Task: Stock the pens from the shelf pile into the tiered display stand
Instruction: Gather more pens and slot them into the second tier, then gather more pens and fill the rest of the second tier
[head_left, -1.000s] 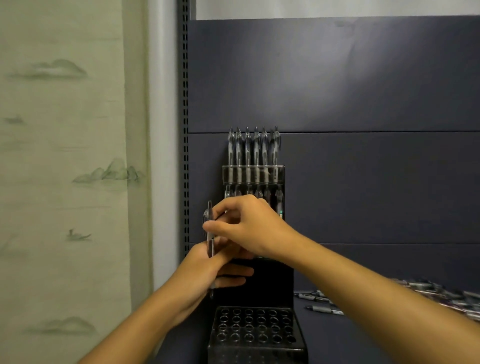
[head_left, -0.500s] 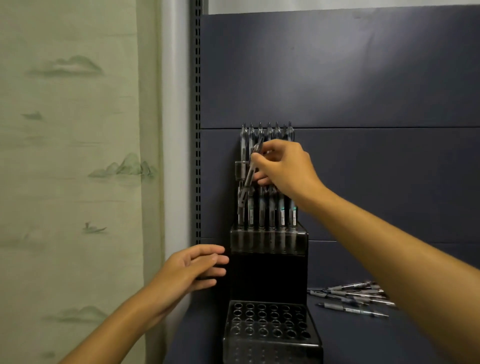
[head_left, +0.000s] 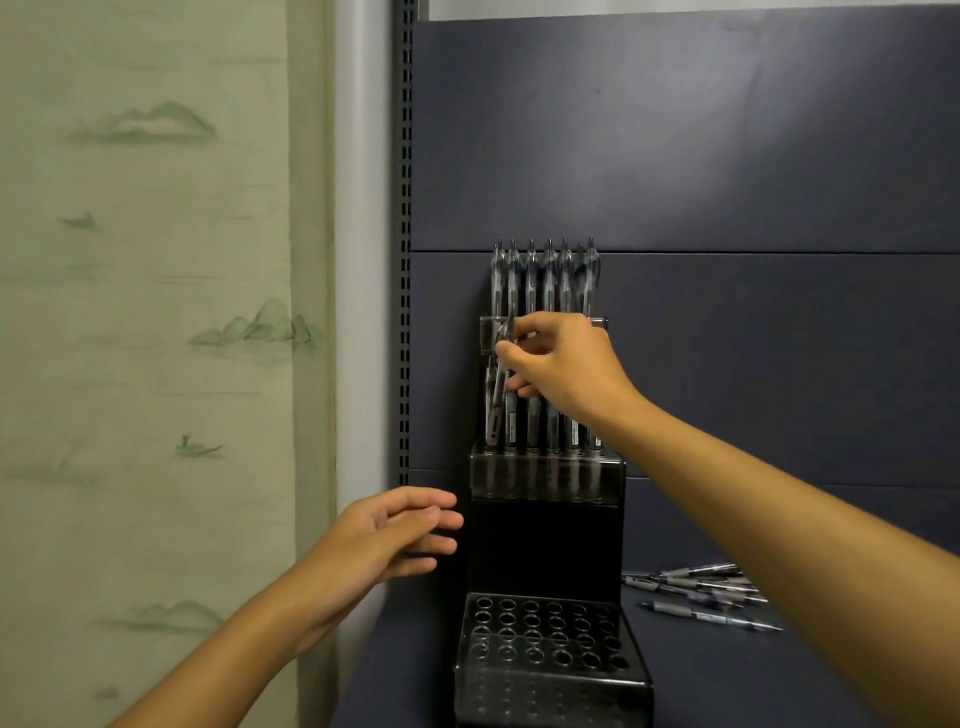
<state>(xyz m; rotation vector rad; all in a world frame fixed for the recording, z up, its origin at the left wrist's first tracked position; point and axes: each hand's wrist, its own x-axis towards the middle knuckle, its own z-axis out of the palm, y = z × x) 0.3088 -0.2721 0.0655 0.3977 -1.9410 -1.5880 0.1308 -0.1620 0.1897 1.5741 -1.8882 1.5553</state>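
At frame centre our right hand (head_left: 563, 364) pinches a pen (head_left: 497, 400) over the middle tier of the display stand (head_left: 545, 525). Our left hand (head_left: 395, 535) hovers lower left, fingers relaxed, empty. The pen pile (head_left: 701, 592) lies on the shelf at lower right.

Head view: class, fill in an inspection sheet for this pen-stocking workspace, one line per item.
Surface: dark blue shelf, bearing stand and loose pens.
Job's things: tiered display stand, top and middle tiers holding upright pens, bottom tier's holes empty; pen pile to its right.
Clutter: nothing seen.
Hands: right hand pinches a pen at the middle tier's left end; left hand relaxed, holding nothing.
Cables: nothing seen.
Surroundings: slotted upright, landscape-printed curtain.
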